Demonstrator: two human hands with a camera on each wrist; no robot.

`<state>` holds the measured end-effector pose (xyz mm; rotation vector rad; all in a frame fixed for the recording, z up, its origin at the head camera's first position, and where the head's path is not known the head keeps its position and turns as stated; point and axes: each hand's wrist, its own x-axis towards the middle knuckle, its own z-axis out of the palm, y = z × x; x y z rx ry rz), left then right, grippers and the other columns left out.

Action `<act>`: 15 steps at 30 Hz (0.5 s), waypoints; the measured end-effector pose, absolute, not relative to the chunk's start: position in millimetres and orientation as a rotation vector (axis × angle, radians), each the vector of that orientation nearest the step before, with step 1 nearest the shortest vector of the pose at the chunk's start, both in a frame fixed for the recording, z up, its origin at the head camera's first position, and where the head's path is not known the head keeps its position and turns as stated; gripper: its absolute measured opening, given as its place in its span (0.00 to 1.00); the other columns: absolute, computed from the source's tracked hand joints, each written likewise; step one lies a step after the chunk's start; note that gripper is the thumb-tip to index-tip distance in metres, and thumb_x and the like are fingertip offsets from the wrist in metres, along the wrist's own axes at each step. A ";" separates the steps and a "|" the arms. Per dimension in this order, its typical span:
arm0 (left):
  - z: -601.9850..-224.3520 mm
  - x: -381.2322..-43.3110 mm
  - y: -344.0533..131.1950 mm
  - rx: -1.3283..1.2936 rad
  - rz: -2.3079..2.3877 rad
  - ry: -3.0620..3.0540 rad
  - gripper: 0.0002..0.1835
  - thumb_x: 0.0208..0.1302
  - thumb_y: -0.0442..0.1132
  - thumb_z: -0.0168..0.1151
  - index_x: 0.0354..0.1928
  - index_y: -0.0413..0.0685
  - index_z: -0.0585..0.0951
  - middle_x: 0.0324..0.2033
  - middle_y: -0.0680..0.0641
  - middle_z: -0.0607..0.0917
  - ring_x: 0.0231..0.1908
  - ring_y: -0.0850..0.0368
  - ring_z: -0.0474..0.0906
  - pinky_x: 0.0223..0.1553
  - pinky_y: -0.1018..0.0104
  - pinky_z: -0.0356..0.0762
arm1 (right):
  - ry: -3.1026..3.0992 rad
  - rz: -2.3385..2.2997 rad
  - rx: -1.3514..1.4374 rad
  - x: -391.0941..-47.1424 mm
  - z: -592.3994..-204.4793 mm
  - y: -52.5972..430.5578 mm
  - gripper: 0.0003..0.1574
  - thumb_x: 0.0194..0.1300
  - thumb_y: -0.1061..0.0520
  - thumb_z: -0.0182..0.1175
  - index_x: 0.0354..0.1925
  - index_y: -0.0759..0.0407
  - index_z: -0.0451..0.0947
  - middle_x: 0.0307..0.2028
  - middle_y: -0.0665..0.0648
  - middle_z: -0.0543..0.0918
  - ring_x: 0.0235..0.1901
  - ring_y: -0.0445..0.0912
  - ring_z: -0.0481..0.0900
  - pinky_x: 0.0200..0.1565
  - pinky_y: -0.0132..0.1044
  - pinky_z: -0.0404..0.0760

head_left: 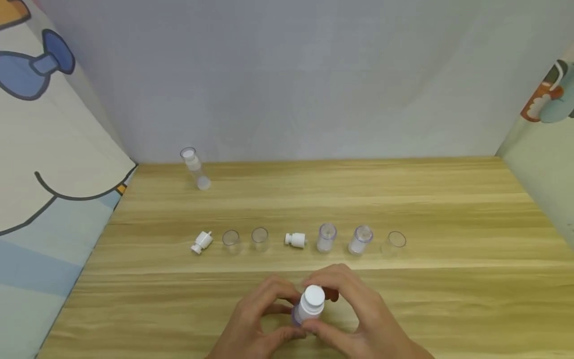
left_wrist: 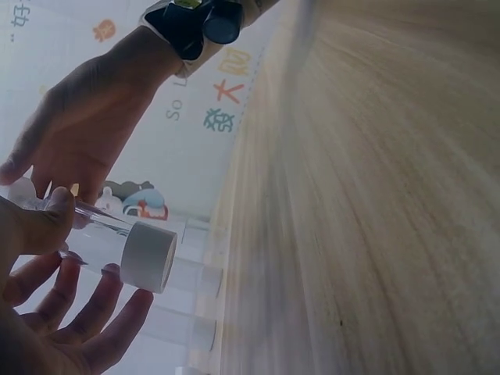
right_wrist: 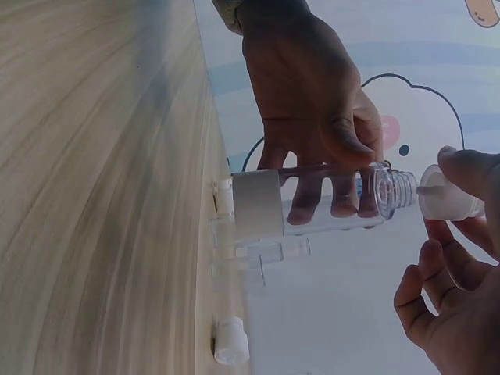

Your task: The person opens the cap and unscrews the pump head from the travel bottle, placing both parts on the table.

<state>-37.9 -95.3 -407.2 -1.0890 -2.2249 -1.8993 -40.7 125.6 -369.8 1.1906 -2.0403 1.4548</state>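
Observation:
My left hand (head_left: 253,316) grips a clear bottle (right_wrist: 328,199) with a white base, fingers and thumb around its body. The bottle stands upright above the table, its threaded neck at the top. A white pump top (head_left: 313,300) is pinched in my right hand (head_left: 363,311) between thumb and fingers. In the right wrist view, this pump top sits just over the neck, lined up with it. A small gap shows between them, and the short stem under the pump top points at the opening. The left wrist view shows the bottle's white base (left_wrist: 148,258) close up.
Two white pump tops (head_left: 202,242) lie on the wooden table (head_left: 448,299). Several clear cylinder caps (head_left: 260,239) stand in the same row with two clear, white-bottomed bottles (head_left: 360,242). One assembled bottle (head_left: 197,172) stands at the back left. Cloth walls (head_left: 314,89) enclose the table.

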 end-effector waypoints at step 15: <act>-404.8 -33.5 -96.3 -0.982 -1.960 -2.307 0.24 0.56 0.31 0.78 0.54 0.50 0.81 0.50 0.47 0.83 0.54 0.62 0.81 0.49 0.60 0.90 | -2.103 1.256 0.966 -40.0 -363.3 146.3 0.30 0.73 0.48 0.67 0.60 0.70 0.77 0.39 0.51 0.76 0.40 0.39 0.71 0.43 0.27 0.73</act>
